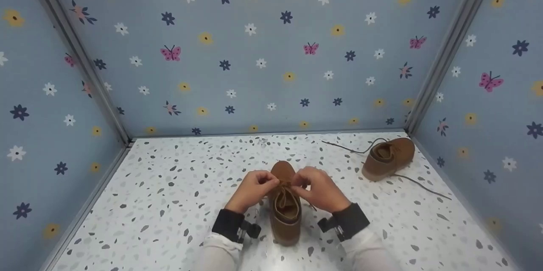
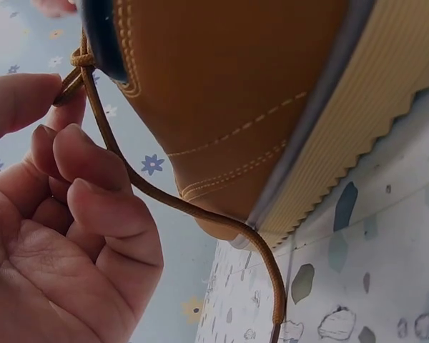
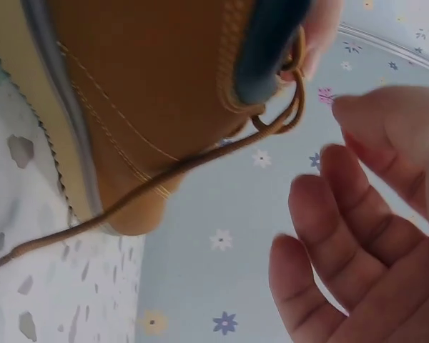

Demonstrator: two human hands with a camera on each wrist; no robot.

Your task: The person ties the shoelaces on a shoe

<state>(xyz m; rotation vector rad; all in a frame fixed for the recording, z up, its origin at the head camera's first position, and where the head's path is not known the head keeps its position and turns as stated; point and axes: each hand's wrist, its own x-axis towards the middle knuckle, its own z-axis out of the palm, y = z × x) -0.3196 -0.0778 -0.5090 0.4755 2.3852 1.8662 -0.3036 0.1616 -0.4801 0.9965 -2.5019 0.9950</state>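
A brown lace-up shoe stands on the speckled surface, toe pointing away, between both hands. My left hand pinches a loop of its brown shoelace between thumb and forefinger, while the other fingers curl in loosely. Past that hand, one lace end hangs down along the side of the shoe to the surface. Opposite it, my right hand has loosely bent fingers, and its thumb tip is just beside another lace loop, with a gap between them in the right wrist view. From this loop a lace end trails across the shoe's side.
A second brown shoe rests at the back right, its laces loose and spread on both sides. Blue panels with flowers and butterflies enclose the speckled white surface at the back and sides. Each wrist wears a black strap with a camera.
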